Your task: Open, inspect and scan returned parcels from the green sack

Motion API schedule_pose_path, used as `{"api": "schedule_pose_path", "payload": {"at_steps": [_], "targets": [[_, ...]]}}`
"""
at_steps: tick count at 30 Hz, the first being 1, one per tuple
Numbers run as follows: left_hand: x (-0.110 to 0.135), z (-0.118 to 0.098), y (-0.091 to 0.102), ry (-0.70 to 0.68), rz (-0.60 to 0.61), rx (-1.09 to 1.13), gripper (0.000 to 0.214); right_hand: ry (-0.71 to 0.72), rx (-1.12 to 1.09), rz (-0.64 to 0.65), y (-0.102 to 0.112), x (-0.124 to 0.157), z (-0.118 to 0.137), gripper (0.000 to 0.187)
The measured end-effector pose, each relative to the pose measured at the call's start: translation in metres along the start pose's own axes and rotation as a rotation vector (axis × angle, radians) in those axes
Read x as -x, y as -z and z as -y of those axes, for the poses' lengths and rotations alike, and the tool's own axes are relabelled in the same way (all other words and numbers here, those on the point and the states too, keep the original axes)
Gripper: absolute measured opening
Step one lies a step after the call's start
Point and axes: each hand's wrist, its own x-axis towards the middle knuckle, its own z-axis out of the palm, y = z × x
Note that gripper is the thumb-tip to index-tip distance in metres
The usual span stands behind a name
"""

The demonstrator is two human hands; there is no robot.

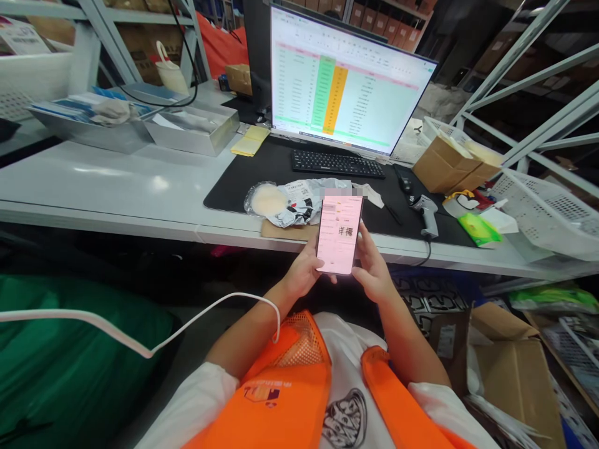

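Observation:
A smartphone (339, 234) with a pink lit screen is held upright in front of the desk edge. My left hand (304, 271) wraps its left side and my right hand (373, 269) grips its right side, thumb by the lower edge. Just beyond the phone, a grey plastic mailer bag (299, 201) with a round pale item in clear wrap lies on the black desk mat (276, 168). A barcode scanner (427, 214) stands to the right on the mat.
A monitor (346, 81) showing a spreadsheet and a black keyboard (337, 163) sit behind the mat. Metal trays (191, 128) are at the left, cardboard box (444, 163) and white basket (547, 212) at the right. A green bag (70, 368) lies on the floor left.

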Motion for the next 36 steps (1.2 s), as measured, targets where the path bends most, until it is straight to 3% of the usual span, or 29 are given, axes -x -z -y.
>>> {"api": "schedule_pose_path", "payload": {"at_steps": [8,15,19,24,29,33,36], "targets": [[0.001,-0.006,-0.003,0.001,0.001,-0.003,0.094,0.037,0.119,0.069,0.007,-0.003,-0.005,0.098],[0.000,-0.006,-0.001,-0.010,-0.017,-0.008,0.094,0.057,0.072,0.068,0.005,-0.004,-0.002,0.088],[-0.001,-0.004,0.000,-0.009,-0.054,-0.041,0.087,0.075,0.097,0.039,0.002,-0.004,-0.002,0.086],[-0.002,0.002,0.003,-0.044,-0.142,-0.125,0.062,0.100,0.115,0.036,-0.001,-0.004,-0.004,0.082],[-0.004,0.004,0.004,-0.051,-0.183,-0.167,0.062,0.096,0.100,0.035,-0.003,-0.005,-0.002,0.080],[-0.007,0.002,0.003,-0.061,-0.176,-0.036,0.067,0.014,0.059,-0.023,-0.008,-0.005,-0.003,0.079],[-0.009,-0.001,0.002,-0.050,-0.212,0.060,0.063,-0.086,-0.100,-0.186,-0.020,0.001,-0.010,0.072]]}}
